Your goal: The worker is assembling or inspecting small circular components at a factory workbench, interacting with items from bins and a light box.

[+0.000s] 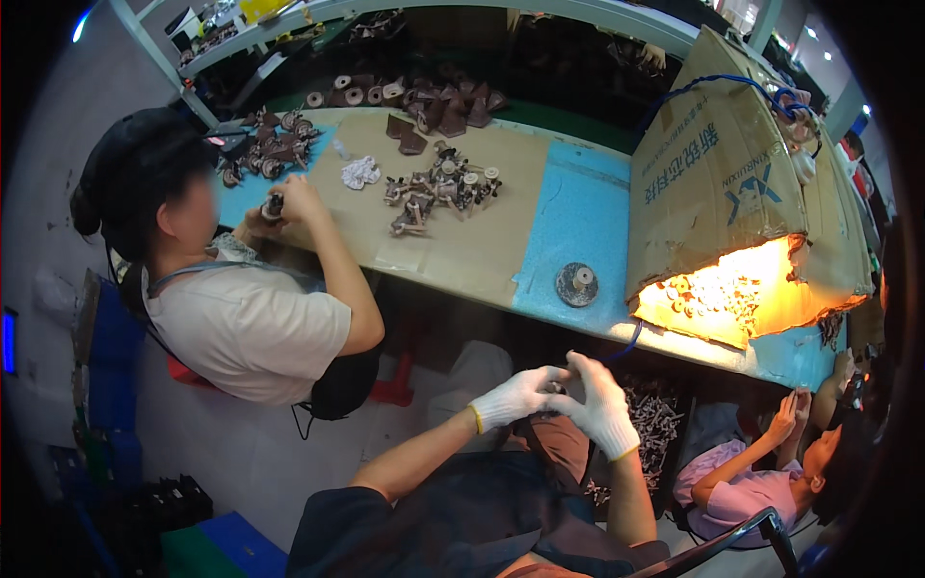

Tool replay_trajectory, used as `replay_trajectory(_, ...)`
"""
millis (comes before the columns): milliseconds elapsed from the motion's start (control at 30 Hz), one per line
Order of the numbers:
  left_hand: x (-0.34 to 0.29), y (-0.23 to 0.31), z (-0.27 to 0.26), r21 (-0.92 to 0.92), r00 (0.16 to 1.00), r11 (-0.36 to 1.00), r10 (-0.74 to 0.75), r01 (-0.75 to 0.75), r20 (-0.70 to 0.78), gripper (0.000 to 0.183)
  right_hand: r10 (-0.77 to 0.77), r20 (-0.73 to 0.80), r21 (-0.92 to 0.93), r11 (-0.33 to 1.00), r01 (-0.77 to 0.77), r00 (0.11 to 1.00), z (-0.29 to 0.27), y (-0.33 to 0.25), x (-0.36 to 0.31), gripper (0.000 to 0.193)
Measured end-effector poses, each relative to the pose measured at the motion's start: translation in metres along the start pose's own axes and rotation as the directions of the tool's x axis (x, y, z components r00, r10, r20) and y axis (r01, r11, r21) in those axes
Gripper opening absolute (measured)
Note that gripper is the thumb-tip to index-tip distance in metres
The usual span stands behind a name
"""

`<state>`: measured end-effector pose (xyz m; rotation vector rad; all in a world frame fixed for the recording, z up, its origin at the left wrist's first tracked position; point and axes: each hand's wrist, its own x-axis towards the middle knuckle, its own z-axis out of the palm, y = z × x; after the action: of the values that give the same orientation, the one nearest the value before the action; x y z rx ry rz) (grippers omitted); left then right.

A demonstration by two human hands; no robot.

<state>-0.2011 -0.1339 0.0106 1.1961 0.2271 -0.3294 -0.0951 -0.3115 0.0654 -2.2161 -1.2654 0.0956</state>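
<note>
In white knit gloves with yellow cuffs, my left hand and my right hand meet above my lap, in front of the bench edge. Their fingers close together around a small dark piece, mostly hidden by the gloves, so its kind cannot be made out. Below and right of my right hand stands a bin of small metal parts. On the blue mat of the bench, ahead of my hands, sits a round grey disc with a pale hub.
A cardboard box, lit inside, stands at the right over several small parts. Brown and pale assemblies lie mid-bench, beside a crumpled white cloth. Co-workers sit at left and right. A metal shelf frame spans the back.
</note>
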Motion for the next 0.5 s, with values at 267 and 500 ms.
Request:
replay_trajectory(267,-0.001,0.016,0.006,-0.221,0.988,0.974,-0.08,0.05,-0.129,0.041,0.332,0.615,0.347,0.7,-0.623,0.716,-0.013,0.01,0.013,0.068)
replay_trajectory(500,0.013,0.07,0.003,0.422,0.902,0.875,0.359,-0.236,-0.241,0.026,0.287,0.524,0.502,0.657,-0.562,0.802,-0.042,0.02,0.052,0.042)
